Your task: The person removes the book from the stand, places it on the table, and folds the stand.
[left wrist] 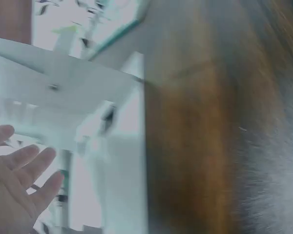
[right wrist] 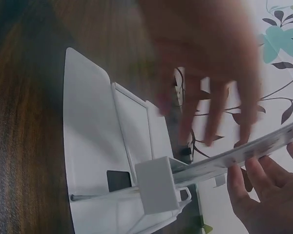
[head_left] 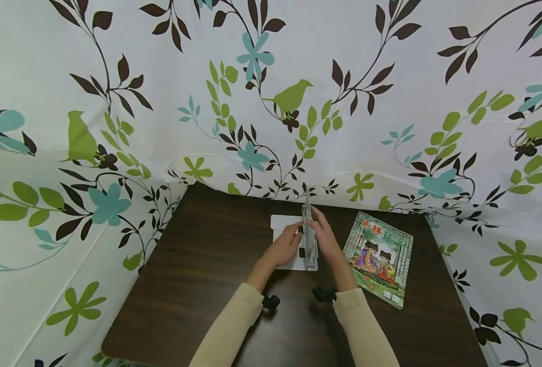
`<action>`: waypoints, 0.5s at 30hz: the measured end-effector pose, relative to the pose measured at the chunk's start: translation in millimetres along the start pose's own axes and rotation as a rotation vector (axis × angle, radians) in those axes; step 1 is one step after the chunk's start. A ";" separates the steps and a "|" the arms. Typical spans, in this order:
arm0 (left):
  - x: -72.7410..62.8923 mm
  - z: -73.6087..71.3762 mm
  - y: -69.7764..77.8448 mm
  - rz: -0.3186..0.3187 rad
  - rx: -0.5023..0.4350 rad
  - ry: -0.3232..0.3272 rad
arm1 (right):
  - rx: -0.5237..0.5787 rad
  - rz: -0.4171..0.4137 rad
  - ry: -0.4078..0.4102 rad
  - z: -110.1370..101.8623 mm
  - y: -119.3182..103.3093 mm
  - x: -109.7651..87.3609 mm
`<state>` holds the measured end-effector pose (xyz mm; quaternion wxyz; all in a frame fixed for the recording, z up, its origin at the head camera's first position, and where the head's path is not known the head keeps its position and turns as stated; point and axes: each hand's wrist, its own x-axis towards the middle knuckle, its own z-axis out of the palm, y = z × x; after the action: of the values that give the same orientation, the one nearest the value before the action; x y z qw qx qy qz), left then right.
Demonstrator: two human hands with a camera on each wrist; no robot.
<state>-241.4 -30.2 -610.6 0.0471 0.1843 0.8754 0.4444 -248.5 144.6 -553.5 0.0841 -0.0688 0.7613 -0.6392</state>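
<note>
White stand (head_left: 289, 244) between both hands, magazine (head_left: 381, 257) just right

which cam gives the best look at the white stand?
Right wrist: the white stand shows sharply, with flat base, raised panel and small block. Head view shows it whole but tiny between left hand and right hand. Left wrist shows only a blurred close-up of its white panels.

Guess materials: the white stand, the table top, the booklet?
White stand: likely matte plastic, with smooth moulded edges and a thin metal-looking rod. Table top: dark wood or wood-grain laminate, streaked grain, slight sheen. Booklet: printed paper, glossy-looking colour cover.
</note>
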 end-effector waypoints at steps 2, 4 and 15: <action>-3.6 -10.5 16.8 -0.005 -0.093 0.005 | 0.001 -0.024 0.003 -0.2 0.8 -1.0; -7.1 -18.8 31.7 -0.007 -0.161 0.012 | 0.011 -0.042 0.014 0.8 2.1 -2.3; -14.4 -36.6 58.2 -0.036 -0.339 -0.004 | 0.003 -0.089 0.024 10.4 7.2 -7.6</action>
<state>-220.8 -32.1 -543.6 0.0871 0.1590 0.7910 0.5844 -238.8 137.4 -562.0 0.0465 -0.0945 0.7577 -0.6441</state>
